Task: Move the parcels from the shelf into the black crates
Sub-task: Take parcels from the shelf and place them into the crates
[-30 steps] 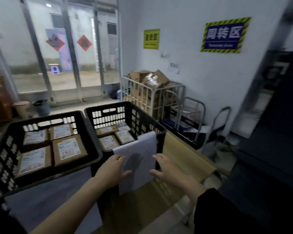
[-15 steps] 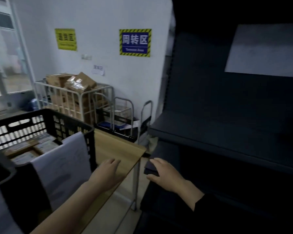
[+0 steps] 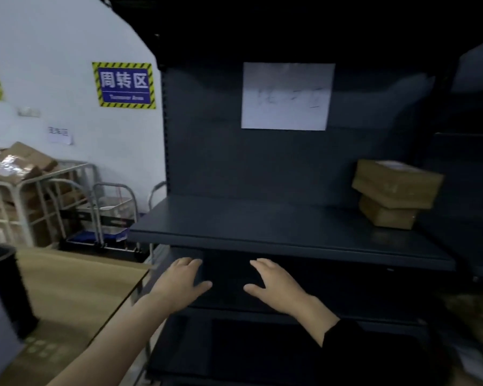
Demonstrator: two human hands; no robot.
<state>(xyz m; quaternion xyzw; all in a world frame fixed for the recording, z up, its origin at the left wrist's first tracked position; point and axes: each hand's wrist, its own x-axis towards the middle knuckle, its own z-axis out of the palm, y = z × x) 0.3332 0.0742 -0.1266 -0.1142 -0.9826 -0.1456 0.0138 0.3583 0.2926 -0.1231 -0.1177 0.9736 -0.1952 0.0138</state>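
The view has swung off the black plastic crate [image 3: 6, 285], now at the far left, and onto the dark grey metal shelf [image 3: 262, 235]. Left hand [image 3: 179, 285] and right hand [image 3: 273, 288] hover open, palms down, empty. Up and right of them, two stacked brown cardboard parcels [image 3: 393, 193] sit on the shelf.

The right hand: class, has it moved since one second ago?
Yes. The right hand has left the white parcel at the crate and now hovers open before the dark shelf.

Left hand [image 3: 179, 285] and right hand [image 3: 276, 288] reach forward side by side, palms down, fingers [image 3: 188, 263] loosely spread, empty.
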